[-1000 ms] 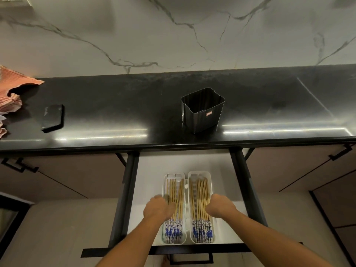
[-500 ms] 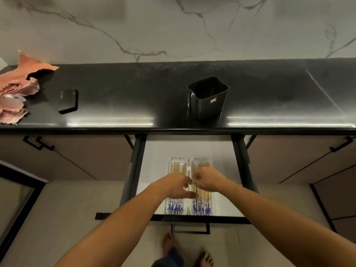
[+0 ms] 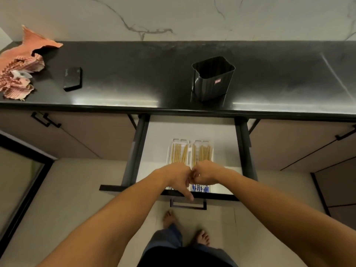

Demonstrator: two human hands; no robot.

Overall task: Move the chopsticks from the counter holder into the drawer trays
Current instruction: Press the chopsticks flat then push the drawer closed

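Observation:
The black chopstick holder (image 3: 213,78) stands empty on the dark counter (image 3: 134,60), above the open drawer (image 3: 157,143). Two clear trays lie side by side in the drawer, the left tray (image 3: 170,151) and the right tray (image 3: 212,149). Both hold wooden chopsticks (image 3: 204,153) whose blue-and-white ends (image 3: 200,188) point toward me. My left hand (image 3: 177,178) hovers over the left tray's near half, fingers hanging down relaxed. My right hand (image 3: 207,173) is over the right tray with fingers curled under, knuckles touching the left hand. What its fingers touch is hidden.
A black phone (image 3: 72,79) and a crumpled pink cloth (image 3: 21,70) lie at the counter's left end. Closed cabinet fronts with black handles flank the drawer. The drawer's black handle (image 3: 187,204) sticks out toward my bare feet (image 3: 169,218).
My hands moved from the outer sides of the trays inward and now meet over the middle. The view has pulled back and tilted down, showing my feet.

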